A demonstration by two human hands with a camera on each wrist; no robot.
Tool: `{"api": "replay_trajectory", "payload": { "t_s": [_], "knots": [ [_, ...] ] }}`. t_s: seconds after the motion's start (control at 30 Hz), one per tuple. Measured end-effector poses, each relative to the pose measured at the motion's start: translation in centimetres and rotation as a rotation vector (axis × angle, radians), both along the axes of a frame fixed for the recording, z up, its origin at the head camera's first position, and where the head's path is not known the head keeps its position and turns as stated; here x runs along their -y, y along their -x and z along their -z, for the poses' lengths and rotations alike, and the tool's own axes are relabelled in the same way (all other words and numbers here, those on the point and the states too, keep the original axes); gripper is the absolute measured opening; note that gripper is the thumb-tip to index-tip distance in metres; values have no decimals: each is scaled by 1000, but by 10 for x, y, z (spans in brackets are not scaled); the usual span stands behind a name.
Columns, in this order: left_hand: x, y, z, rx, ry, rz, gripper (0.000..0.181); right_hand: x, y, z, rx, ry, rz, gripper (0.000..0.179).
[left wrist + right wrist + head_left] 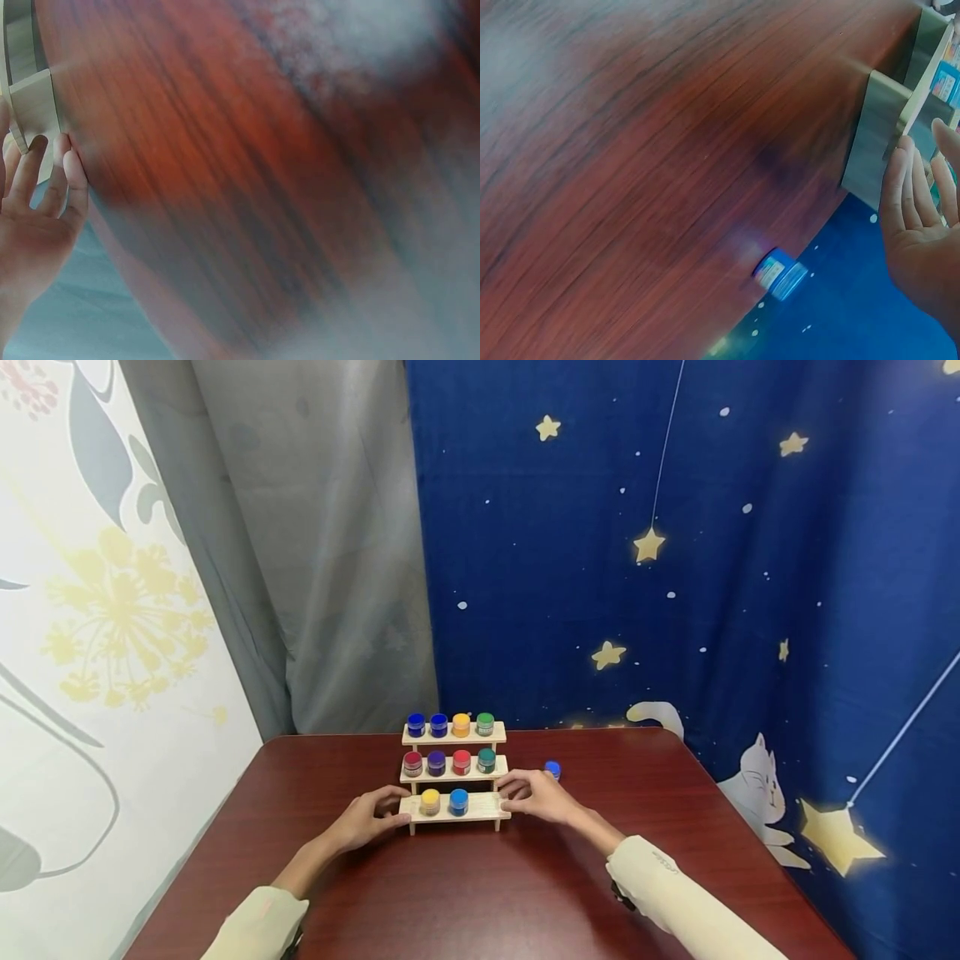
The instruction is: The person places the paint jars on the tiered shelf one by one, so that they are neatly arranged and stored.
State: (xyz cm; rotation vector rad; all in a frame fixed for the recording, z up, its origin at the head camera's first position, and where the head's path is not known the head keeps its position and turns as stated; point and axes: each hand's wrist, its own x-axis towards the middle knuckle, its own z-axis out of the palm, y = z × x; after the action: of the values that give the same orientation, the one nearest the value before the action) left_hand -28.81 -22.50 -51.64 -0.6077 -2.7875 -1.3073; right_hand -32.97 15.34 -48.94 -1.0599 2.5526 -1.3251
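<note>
A three-tier wooden display rack stands on the table, holding small paint jars. My left hand grips the left end of its lowest tier, thumb at the front and fingers behind. At the right end, my right hand holds the same tier between thumb and fingers. A yellow jar and a light blue jar sit on this tier. The middle tier carries several jars, among them a red jar; above them are several more, including a green jar. Both wrist views show the hands only partly.
A single blue jar stands on the dark red wooden table, behind my right hand. Beyond the table's back edge hang a grey curtain and a blue star-patterned curtain. A floral-patterned white panel is at the left.
</note>
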Motion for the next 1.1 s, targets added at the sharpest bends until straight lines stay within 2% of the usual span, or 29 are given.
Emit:
{"api": "replay_trajectory", "payload": {
  "t_s": [0.1, 0.3, 0.5, 0.7, 0.87, 1.1],
  "knots": [
    [0, 0, 0, -1, 1, 1, 38, -8, 1, 1, 13, 11, 15, 36],
    [1, 1, 1, 2, -11, 13, 38, -25, 4, 5, -29, -3, 84, 33],
    [1, 1, 2, 2, -3, 2, 39, -41, 7, 8, -9, 4, 128, 31],
    [1, 0, 1, 2, 5, 4, 39, -59, 15, 12, -33, 17, 178, 31],
    [1, 1, 1, -6, 15, 4, 39, -74, 22, 12, -19, 16, 225, 33],
    [1, 1, 1, 6, -3, 11, 38, -92, 26, 12, 11, 1, 336, 38]
  ]
}}
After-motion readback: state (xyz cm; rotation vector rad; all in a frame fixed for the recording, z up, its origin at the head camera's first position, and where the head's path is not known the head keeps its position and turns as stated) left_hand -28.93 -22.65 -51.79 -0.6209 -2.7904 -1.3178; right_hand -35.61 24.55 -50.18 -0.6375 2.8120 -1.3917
